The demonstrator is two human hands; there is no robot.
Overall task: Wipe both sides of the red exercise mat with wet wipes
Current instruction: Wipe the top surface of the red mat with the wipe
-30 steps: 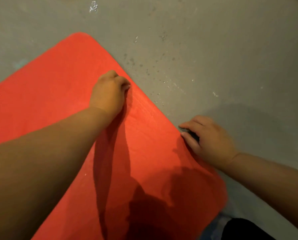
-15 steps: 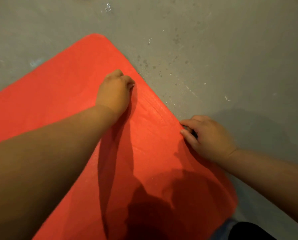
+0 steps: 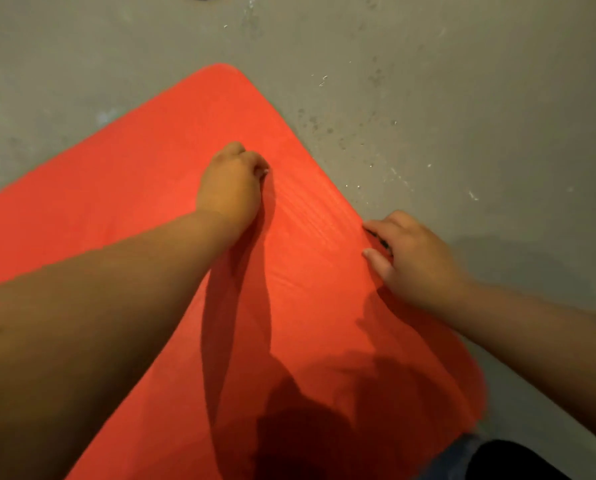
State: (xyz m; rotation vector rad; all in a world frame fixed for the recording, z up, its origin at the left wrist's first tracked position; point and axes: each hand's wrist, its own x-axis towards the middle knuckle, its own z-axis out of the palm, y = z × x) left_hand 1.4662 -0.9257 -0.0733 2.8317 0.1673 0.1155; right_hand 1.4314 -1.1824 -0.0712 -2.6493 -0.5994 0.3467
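Red ribbed mat [image 3: 126,195], right hand [image 3: 415,262] pinching edge, left hand [image 3: 229,189] curled, hold unclear

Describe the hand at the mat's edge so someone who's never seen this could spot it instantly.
Find the red exercise mat spread on the grey floor and follow its right-hand edge. The right hand pinches it there, thumb on top of the mat, fingers curled at the edge. Unlike the left hand, which rests knuckles-up well inside the mat, it straddles the border.
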